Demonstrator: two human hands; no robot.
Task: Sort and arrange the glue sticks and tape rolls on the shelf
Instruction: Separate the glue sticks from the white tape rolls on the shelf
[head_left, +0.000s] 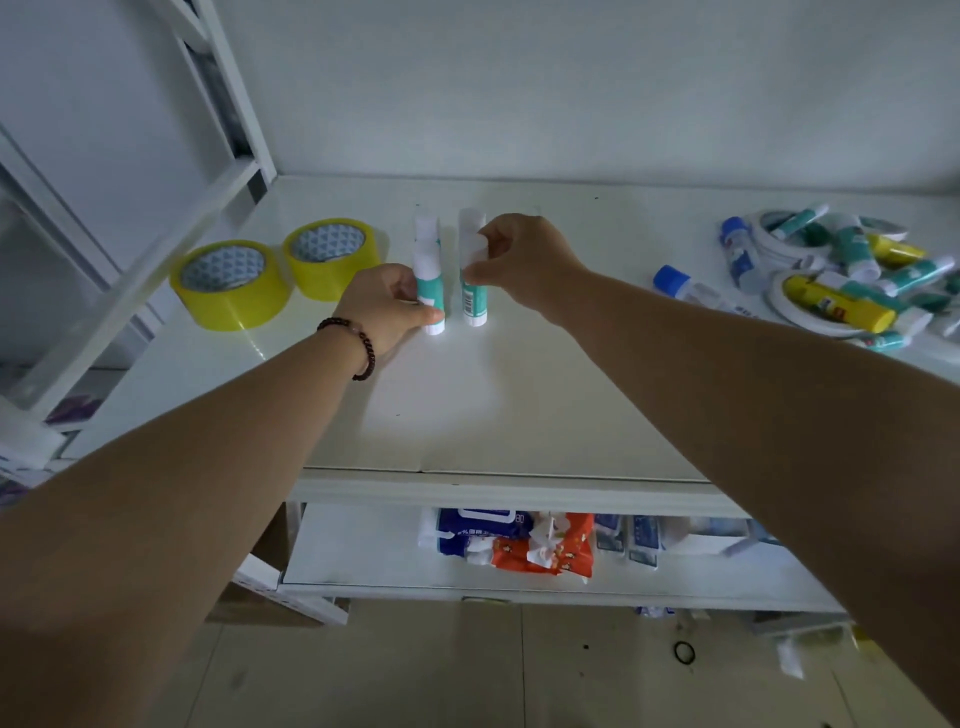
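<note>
Several teal-and-white glue sticks stand upright in two short rows mid-shelf. My left hand pinches the front left glue stick near its base. My right hand grips the front right glue stick by its white cap. Two more sticks stand directly behind them. Two yellow tape rolls lie flat side by side to the left. At the far right lies an unsorted pile of glue sticks, yellow tubes and white tape rolls.
The white shelf has a bare front half. A white frame upright rises at the left rear. On the lower shelf lie wipe packets and small boxes. The floor below holds a black ring.
</note>
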